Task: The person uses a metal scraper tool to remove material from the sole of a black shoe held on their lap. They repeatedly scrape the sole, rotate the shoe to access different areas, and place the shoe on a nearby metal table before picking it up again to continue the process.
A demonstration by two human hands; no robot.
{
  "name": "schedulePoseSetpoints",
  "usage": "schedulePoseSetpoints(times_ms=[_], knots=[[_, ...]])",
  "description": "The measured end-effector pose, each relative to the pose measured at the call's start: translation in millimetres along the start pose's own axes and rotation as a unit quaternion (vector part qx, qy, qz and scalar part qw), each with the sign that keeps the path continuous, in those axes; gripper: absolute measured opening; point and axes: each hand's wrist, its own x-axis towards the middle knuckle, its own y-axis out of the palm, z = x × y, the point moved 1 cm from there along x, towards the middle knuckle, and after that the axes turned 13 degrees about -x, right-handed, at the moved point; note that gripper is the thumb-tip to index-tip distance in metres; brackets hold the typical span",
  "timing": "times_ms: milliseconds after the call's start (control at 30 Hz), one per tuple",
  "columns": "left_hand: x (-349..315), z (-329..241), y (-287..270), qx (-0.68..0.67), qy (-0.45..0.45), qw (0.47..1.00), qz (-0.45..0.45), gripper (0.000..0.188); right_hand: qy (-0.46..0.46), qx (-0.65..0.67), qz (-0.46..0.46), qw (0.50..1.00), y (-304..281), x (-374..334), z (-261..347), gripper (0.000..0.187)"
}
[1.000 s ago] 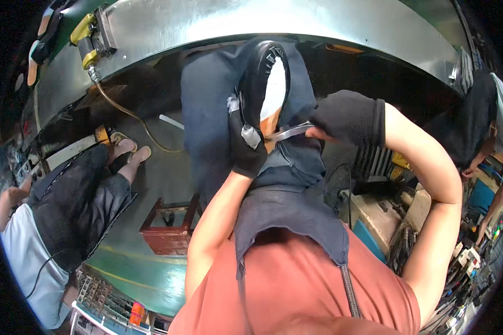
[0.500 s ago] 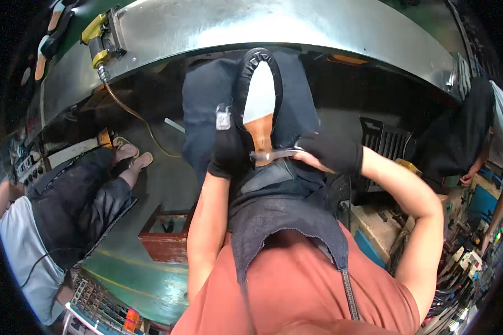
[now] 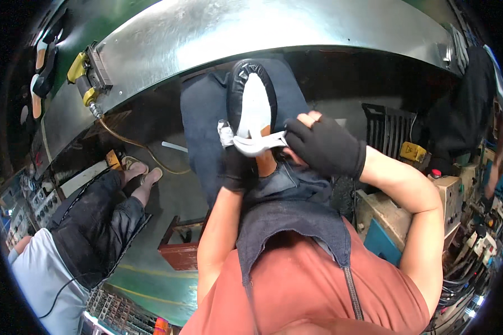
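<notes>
On my lap a black leather shoe point(image 3: 268, 84) lies sole up, its toe pointing away. Gathered leather edges surround a white insole with a brown heel part. My left hand point(image 3: 236, 162), in a black fingerless glove with clear wrapping on one digit, grips the shoe's left side near the heel; most of its fingers are hidden. My right hand point(image 3: 324, 137), gloved the same way, is closed around the handle of silver pincers point(image 3: 254, 146). The curved metal head of the pincers lies across the shoe's waist, beside my left hand.
A curved metal bench point(image 3: 151, 50) runs ahead of my knees, bearing a yellow-black air tool point(image 3: 85, 81) with a hose. More shoes point(image 3: 44, 78) are at far left. Another person point(image 3: 78, 240) sits left, near a reddish-brown wooden stool point(image 3: 181, 245). A black slatted chair point(image 3: 387, 128) and machine box point(image 3: 388, 220) are right.
My right hand has risen and turned, bringing the pincers from the heel end up to the shoe's waist. The shoe has shifted slightly left, still in my left hand. The view has turned a little.
</notes>
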Motion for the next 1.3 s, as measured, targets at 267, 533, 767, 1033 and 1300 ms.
schedulePoseSetpoints(times_ms=[267,533,767,1033,1300], knots=[[1.0,-19.5,-2.5,0.208,0.169,0.960,0.084,0.080,-0.028,0.131,-0.009,0.991,-34.0,6.2,27.9,0.033],[10.9,41.1,-79.2,0.503,0.216,0.834,0.067,0.061,-0.065,-0.097,0.094,0.989,16.0,15.1,5.4,0.029],[-2.1,-5.5,-34.5,0.314,0.200,0.925,0.080,0.078,0.083,0.076,0.092,0.989,33.5,-12.5,-18.3,0.036],[8.6,-26.4,1.2,-0.058,0.076,0.994,-0.060,0.026,0.354,0.291,0.134,0.879,41.1,-92.0,17.3,0.035],[9.6,-30.6,-5.7,0.220,0.128,0.967,0.024,0.045,0.074,0.191,-0.077,0.976,-16.2,10.8,21.5,0.034]])
